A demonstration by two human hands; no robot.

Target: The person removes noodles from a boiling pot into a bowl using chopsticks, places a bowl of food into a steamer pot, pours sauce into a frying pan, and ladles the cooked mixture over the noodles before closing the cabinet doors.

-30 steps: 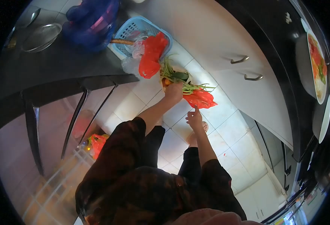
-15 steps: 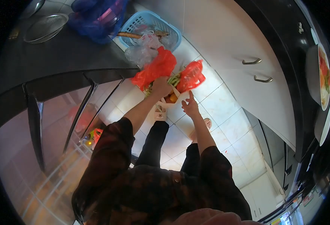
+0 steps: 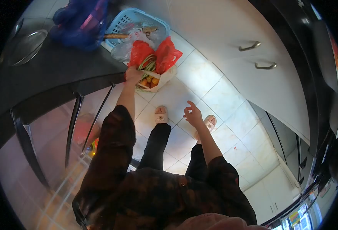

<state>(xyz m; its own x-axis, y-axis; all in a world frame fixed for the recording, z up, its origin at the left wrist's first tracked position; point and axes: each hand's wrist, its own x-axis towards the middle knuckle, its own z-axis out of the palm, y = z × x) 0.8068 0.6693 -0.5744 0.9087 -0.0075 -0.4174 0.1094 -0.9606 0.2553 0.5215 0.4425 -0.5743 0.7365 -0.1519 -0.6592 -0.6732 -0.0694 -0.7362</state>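
Note:
A cream bag point(image 3: 166, 78) stands on the floor in front of my feet, holding orange round fruit point(image 3: 148, 81) and long green beans point(image 3: 150, 65). Two red plastic bags, one on the left point(image 3: 140, 53) and one on the right point(image 3: 168, 55), stick out of its top. My left hand point(image 3: 133, 74) is closed at the bag's left edge, beside the beans; its fingertips are partly hidden. Over the tiles, to the right of the bag, hovers my right hand point(image 3: 192, 114), with its fingers apart and loosely bent, holding nothing.
Behind the bag sits a light blue basket point(image 3: 162, 23) with clear plastic bags point(image 3: 122, 51) and a brown stick-like item point(image 3: 115, 36). A dark counter point(image 3: 73, 63) at left carries a sieve point(image 3: 30, 46) and a blue bag point(image 3: 79, 28). White cabinets point(image 3: 222, 46) line the right.
The cream bag has shifted forward and left, away from my feet and closer to the basket, with my left hand at it. My right hand has drawn away from the bag.

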